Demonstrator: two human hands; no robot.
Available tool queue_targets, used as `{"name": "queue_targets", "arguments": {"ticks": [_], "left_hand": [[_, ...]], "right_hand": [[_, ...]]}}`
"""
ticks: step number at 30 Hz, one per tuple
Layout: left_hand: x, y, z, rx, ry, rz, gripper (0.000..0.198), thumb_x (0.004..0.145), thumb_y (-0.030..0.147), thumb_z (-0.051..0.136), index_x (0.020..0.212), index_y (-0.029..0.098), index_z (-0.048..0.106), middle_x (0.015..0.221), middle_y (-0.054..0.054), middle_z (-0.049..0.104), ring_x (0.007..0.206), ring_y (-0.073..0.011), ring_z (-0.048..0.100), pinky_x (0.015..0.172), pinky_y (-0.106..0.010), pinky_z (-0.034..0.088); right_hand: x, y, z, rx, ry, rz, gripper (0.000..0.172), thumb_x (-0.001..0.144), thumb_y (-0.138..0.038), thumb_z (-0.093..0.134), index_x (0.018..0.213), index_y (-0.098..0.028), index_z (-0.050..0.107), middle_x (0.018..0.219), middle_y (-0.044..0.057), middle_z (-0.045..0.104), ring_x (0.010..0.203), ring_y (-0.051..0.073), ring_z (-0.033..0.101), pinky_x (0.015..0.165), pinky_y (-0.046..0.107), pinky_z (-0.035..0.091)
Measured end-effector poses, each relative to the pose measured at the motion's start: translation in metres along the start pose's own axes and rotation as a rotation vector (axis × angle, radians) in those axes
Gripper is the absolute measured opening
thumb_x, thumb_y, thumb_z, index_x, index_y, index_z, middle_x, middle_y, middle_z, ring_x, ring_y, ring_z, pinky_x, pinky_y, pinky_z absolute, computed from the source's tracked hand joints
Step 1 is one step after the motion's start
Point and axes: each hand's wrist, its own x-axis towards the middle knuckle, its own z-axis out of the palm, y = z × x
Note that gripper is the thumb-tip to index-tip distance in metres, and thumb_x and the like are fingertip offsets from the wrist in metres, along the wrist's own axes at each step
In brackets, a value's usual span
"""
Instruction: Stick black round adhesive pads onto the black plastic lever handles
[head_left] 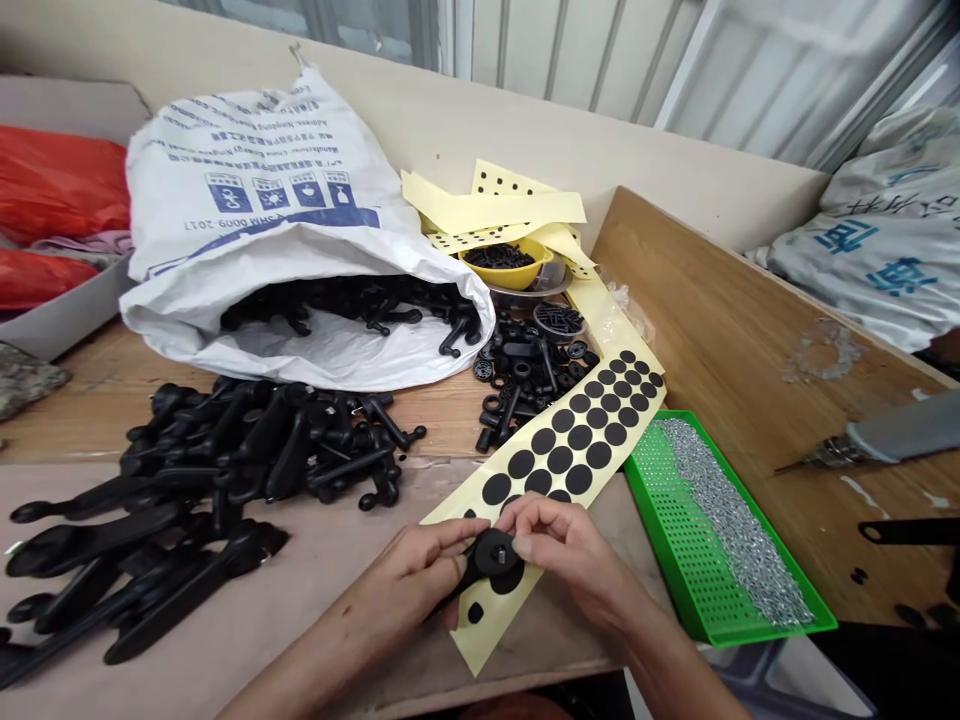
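And here's the black crank handle [487, 548], round end up, in the left hand [420, 568], fingers closed on it! The right hand [561, 548] curls in at the rim; can't tell if it's gripping anything. Dotted sticker sheet [570, 440] just beneath. Right, a green basket [664, 535] of small metal pieces [739, 520]; farther, a yellow bowl [535, 272] of black parts [499, 256]; far left, a white sack [262, 165] of handles [345, 297].

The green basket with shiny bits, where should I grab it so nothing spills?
Probably hold the green basket by both long rims, coming from above on opposite sides. Its top is open and the metal bits lie heaped toward the right, so keep it level.
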Motion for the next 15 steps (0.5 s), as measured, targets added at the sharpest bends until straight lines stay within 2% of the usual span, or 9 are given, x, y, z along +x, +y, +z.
{"name": "queue_targets", "arguments": {"ticks": [4, 8, 15], "left_hand": [[0.0002, -0.0022, 0.0006, -0.027, -0.026, 0.018, 0.039, 0.078, 0.039, 0.054, 0.105, 0.013, 0.061, 0.062, 0.003, 0.05, 0.054, -0.0092, 0.037, 0.049, -0.019, 0.026], [-0.0008, -0.0023, 0.0006, -0.014, -0.041, 0.044, 0.034, 0.082, 0.037, 0.051, 0.104, 0.012, 0.06, 0.061, 0.004, 0.049, 0.055, -0.0092, 0.037, 0.05, -0.019, 0.027], [-0.0017, -0.0059, -0.0033, 0.076, -0.05, 0.076, 0.026, 0.084, 0.036, 0.047, 0.091, 0.016, 0.061, 0.059, 0.005, 0.046, 0.054, -0.0092, 0.036, 0.05, -0.019, 0.027]], "right_hand": [[-0.0001, 0.0016, -0.0015, 0.017, -0.017, -0.003, 0.02, 0.066, -0.03, 0.067, 0.058, -0.017, 0.053, 0.084, 0.004, 0.057, 0.08, 0.017, 0.05, 0.075, 0.027, 0.037], [0.0002, 0.0033, -0.0027, 0.042, -0.028, 0.003, 0.018, 0.067, -0.027, 0.066, 0.059, -0.017, 0.053, 0.084, 0.004, 0.057, 0.08, 0.017, 0.05, 0.075, 0.027, 0.036], [0.0008, 0.0049, -0.0041, 0.06, -0.042, 0.012, 0.018, 0.065, -0.028, 0.067, 0.058, -0.017, 0.054, 0.086, 0.004, 0.057, 0.082, 0.018, 0.05, 0.077, 0.028, 0.036]]}}
